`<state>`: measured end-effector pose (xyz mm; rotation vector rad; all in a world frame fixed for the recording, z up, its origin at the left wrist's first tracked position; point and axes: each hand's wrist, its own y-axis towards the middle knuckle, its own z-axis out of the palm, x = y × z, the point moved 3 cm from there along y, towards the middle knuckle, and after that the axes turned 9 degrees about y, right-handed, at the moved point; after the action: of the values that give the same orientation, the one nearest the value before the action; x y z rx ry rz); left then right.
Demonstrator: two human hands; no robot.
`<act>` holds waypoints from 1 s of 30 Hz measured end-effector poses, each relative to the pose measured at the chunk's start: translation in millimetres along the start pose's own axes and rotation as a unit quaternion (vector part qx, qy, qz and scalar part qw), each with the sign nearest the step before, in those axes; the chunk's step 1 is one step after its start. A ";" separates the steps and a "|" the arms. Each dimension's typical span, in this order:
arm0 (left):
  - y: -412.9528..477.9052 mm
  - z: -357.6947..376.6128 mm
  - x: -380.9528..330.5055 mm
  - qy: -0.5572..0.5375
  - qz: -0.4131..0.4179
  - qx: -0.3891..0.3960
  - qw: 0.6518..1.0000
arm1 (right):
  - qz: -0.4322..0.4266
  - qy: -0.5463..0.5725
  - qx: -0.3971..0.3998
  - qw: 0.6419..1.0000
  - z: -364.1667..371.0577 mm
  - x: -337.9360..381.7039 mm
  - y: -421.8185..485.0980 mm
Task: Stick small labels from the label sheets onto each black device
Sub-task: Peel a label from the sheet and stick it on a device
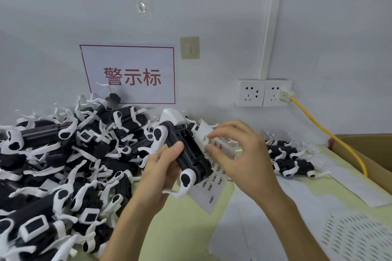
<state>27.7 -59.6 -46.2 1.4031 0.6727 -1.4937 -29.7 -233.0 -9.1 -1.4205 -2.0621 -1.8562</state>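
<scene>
One device (188,150) in left hand (161,167); right hand (239,152) pinches label sheet (214,188)

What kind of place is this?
Probably a small factory workbench: a left hand holds a black device, a big heap of them lies alongside, plus a label sheet and cardboard box.

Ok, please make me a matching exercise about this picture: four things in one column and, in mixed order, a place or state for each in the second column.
Things
1. cable
2. sign
3. left hand
4. box

Places or states
A. grips a black device
B. at the right edge of the view
C. yellow, plugged into the socket
D. stuck on the wall behind the pile

Pairs: 1-C, 2-D, 3-A, 4-B
</scene>
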 end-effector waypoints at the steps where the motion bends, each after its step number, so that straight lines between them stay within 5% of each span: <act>1: -1.9 1.5 -3.2 0.009 0.008 -0.004 1.000 | 0.002 -0.001 -0.001 1.000 -0.2 -0.5 0.2; 14: -2.7 9.6 -9.9 0.133 0.109 0.024 0.985 | 0.016 0.028 -0.015 0.999 1.4 -2.7 -2.1; 30: -2.7 11.9 -4.7 0.120 0.096 0.021 0.988 | 0.040 0.050 0.010 0.998 -4.5 -4.5 -0.2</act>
<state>19.6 -67.7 -39.9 1.6477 0.6352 -1.2061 -29.6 -239.2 -10.5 -1.3564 -1.9429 -1.8312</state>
